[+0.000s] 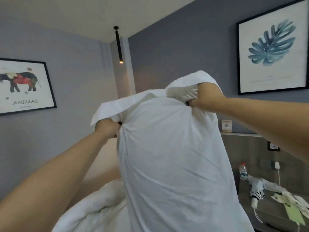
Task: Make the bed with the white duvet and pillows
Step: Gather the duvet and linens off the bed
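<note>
Both bare forearms reach up and away from the camera, and between them hangs a white pillow (170, 156) in its case, lifted high in front of the grey wall. It fills the middle of the view, upright, with its open end at the top, where the loose flap of the case folds over. Below it the white duvet (93, 203) lies bunched on the bed, not yet spread.

The left hand (107, 128) is fisted tight on a gathered corner of the case at the upper left; the right hand (206, 96) is higher, fingers curled round a bunch of fabric at the upper right. Creases radiate from both grips, so the cloth is carrying the load.

The pillow looks soft and light, with the filling likely to sag toward the bottom. The thin cotton may slide over the filling, so the corners of the open end seem the best hold for shaking it down.

To the right stands a bedside table (274, 210) with a water bottle (243, 170) and small clutter.
</note>
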Tool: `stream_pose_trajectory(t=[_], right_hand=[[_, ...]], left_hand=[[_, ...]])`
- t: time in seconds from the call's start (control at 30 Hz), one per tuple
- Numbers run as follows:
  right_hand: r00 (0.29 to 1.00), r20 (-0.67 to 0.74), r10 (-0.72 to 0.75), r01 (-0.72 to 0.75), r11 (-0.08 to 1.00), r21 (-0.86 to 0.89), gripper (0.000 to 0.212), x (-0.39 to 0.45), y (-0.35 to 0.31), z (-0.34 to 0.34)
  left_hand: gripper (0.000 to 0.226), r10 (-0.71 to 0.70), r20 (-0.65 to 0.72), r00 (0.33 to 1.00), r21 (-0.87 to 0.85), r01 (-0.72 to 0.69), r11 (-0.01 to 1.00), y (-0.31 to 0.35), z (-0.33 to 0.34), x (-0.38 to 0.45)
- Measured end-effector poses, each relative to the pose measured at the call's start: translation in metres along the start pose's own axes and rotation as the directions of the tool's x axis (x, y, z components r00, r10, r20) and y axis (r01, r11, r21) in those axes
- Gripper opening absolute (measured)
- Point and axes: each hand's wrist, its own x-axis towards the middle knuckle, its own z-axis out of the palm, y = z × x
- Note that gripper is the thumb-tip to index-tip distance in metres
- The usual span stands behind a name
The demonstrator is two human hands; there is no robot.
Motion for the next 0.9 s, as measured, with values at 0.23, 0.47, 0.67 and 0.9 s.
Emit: stream_pose_trajectory(t=[0.23,0.47,0.67,0.9], right_hand=[[0.884,-0.464,-0.056,0.283,0.855,0.435,0.03,0.112,0.014,0.005],[0.987,-0.091,-0.133,0.156,0.642,0.751,0.039,0.02,0.069,0.229],[0.52,0.75,-0.409,-0.213,0.788,0.578,0.036,-0.121,0.135,0.413],[0.378,0.857,-0.349,-0.339,0.809,0.48,0.08,-0.148,0.139,0.483]], left_hand=[[0.017,0.134,-0.525,0.84,-0.226,-0.289,0.93,0.044,-0.003,0.07],[0.021,-0.486,-0.393,0.78,-0.669,0.12,0.733,-0.111,0.058,0.019],[0.04,-0.748,-0.219,0.626,-0.611,0.51,0.605,-0.194,0.11,-0.06],[0.086,-0.676,-0.133,0.725,0.364,0.67,0.647,-0.258,0.164,-0.091]])
